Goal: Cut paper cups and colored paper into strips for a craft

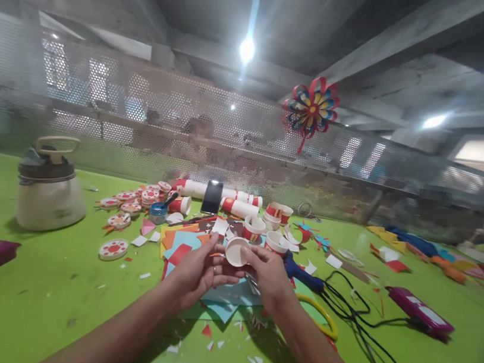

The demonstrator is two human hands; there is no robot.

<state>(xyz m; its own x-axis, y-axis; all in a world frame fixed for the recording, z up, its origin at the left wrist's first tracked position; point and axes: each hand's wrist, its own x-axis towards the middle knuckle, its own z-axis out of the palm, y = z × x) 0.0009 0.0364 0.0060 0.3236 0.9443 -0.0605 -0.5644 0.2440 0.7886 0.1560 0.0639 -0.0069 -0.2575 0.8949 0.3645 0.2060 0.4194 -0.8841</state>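
A shallow, round cut-down paper cup [237,253] faces me over the middle of the table. My right hand [269,272] grips its right rim between thumb and fingers. My left hand [202,269] is open beside and below it, thumb up and fingers stretched toward the cup; whether they touch it I cannot tell. Under both hands lies a pile of coloured paper sheets [226,293]. Just beyond stand paper cups [276,243]. Yellow scissor handles [324,316] show beside my right wrist, along with a blue-handled tool [307,275] with a black cord.
Decorated paper discs [113,249] and a blue jar [158,213] lie left. Stacked paper cups [238,207] and a phone [212,196] are at the back. A large jug [48,196] stands far left; a purple power strip [420,312] lies right. Paper scraps litter the front.
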